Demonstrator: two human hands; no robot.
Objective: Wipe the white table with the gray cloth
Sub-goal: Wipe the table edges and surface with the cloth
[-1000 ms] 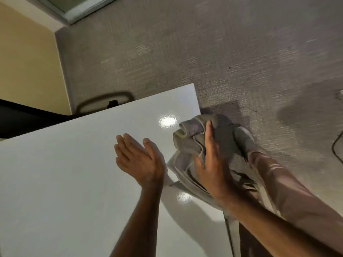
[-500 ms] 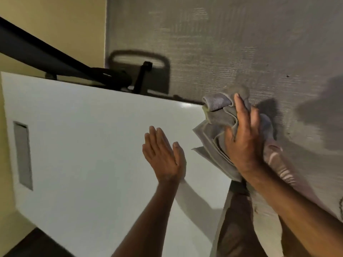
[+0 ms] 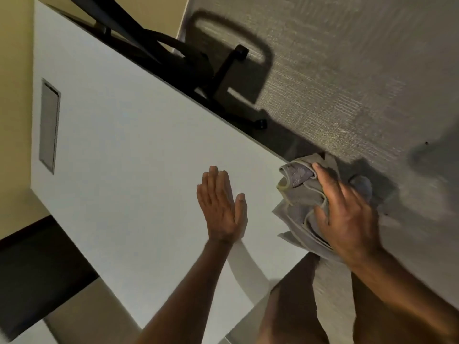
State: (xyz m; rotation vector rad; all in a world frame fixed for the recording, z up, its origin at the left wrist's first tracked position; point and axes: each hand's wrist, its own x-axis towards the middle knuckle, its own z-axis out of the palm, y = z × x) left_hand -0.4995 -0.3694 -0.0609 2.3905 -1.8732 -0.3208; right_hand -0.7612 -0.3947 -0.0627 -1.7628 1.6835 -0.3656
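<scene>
The white table (image 3: 129,150) fills the middle and left of the head view, tilted by the camera angle. A crumpled gray cloth (image 3: 298,199) lies at the table's right corner, partly hanging over the edge. My right hand (image 3: 347,219) presses down on the cloth with fingers spread over its folds. Left of the cloth, my left hand (image 3: 222,207) rests flat on the tabletop, fingers together and holding nothing.
A gray rectangular cable slot (image 3: 49,125) is set into the table at the far left. A black office chair base (image 3: 198,68) stands beyond the far edge on gray carpet (image 3: 347,83). My legs (image 3: 293,309) are below the near edge. A beige wall (image 3: 15,70) lies left.
The view has swung so more of the table and the chair base show. Both hands keep their places, the right still on the cloth at the corner.
</scene>
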